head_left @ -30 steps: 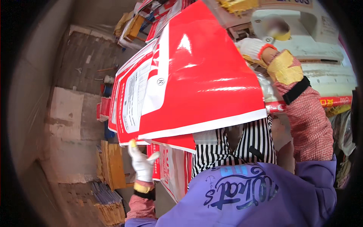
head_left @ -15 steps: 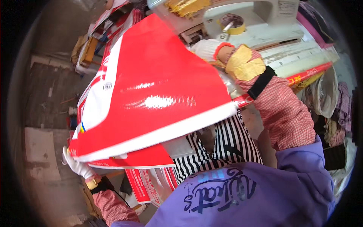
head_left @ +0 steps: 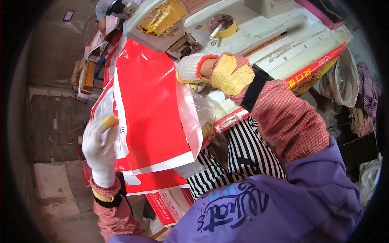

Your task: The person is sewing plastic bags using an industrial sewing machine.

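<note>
Nearest: striped trousers (head_left: 253,154), red-and-white sack (head_left: 152,109) beyond, off the left end of the white work surface (head_left: 279,57). Left hand (head_left: 99,148), gloved, over sack's left edge, fingers bent; can't tell if gripping. Clear plastic film (head_left: 196,107) along sack's right edge. Right hand (head_left: 195,69), gloved, at that edge farther up, fingertips hidden, grip can't tell. Tape roll (head_left: 229,31) set back from surface's near edge. Far: another person's arm (head_left: 102,25).
</note>
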`<state>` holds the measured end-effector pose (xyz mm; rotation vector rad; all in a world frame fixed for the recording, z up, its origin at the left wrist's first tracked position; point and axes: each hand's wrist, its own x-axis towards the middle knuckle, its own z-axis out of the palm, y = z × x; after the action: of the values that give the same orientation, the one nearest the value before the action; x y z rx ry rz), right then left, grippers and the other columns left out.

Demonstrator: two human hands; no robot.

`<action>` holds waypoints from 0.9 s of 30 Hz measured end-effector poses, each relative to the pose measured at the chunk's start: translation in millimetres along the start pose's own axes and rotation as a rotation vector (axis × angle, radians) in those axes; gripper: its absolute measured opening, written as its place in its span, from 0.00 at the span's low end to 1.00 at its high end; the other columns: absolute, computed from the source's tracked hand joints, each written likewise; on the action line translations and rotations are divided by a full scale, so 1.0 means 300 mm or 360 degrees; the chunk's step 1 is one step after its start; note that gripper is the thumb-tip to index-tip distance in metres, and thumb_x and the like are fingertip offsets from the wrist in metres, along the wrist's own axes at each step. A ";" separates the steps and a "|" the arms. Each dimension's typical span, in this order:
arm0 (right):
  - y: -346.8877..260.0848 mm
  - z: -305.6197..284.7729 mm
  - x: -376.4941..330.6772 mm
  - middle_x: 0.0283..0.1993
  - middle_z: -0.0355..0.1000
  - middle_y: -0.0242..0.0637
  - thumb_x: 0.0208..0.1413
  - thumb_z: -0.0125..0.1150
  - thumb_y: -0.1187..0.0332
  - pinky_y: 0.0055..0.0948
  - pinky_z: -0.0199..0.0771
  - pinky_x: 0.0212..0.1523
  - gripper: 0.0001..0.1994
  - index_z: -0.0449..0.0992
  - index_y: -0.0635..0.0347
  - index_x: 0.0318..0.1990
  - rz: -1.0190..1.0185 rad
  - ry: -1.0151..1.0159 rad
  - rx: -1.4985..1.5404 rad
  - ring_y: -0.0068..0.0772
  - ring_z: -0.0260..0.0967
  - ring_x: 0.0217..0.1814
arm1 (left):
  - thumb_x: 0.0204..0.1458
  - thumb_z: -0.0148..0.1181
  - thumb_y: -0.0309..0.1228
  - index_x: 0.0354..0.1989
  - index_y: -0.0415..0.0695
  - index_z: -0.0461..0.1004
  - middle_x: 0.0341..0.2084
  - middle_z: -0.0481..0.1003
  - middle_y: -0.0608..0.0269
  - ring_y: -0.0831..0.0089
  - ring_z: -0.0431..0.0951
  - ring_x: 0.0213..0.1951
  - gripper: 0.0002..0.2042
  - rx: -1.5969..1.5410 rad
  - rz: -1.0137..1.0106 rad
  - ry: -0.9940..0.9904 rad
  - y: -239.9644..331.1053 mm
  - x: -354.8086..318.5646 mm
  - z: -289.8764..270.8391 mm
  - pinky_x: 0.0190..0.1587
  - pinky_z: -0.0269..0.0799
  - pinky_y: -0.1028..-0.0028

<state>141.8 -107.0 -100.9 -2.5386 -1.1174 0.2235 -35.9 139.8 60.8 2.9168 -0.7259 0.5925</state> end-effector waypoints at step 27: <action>-0.178 0.111 -0.119 0.29 0.77 0.44 0.44 0.54 0.66 0.40 0.75 0.33 0.10 0.81 0.58 0.29 0.0310 0.0625 -0.0128 0.45 0.75 0.30 | 0.39 0.57 0.27 0.21 0.42 0.78 0.19 0.73 0.61 0.65 0.73 0.23 0.04 0.0759 0.1542 -0.2130 0.586 0.127 -0.042 0.23 0.64 0.69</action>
<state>72.1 -91.3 -111.2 -2.6064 -0.7431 -0.2682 -91.0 -30.2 84.1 2.7672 -2.3412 -1.5881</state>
